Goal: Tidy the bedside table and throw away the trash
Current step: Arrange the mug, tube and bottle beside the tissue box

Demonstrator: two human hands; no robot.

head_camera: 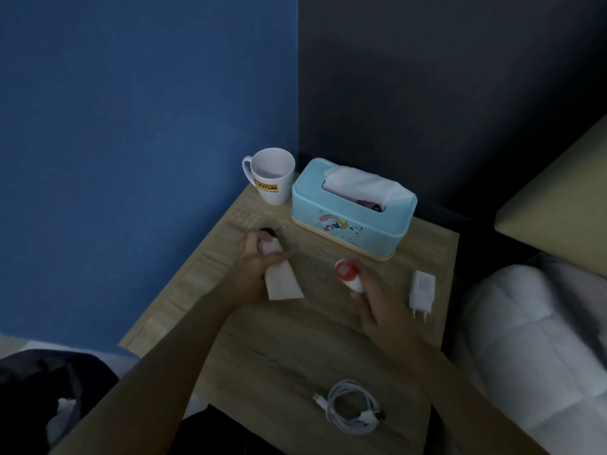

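Head view: left grip (253,270) clasps white tube (283,285), right grip (377,307) a red-capped bottle (347,273); mug (273,183), tissue box (348,218) behind.

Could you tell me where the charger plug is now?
Head view: the charger plug lies at the table's right edge, just right of the right hand.

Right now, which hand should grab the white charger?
Right, probably. The right hand, holding a red-capped bottle, sits just beside the charger; the left hand grips a white tube farther away.
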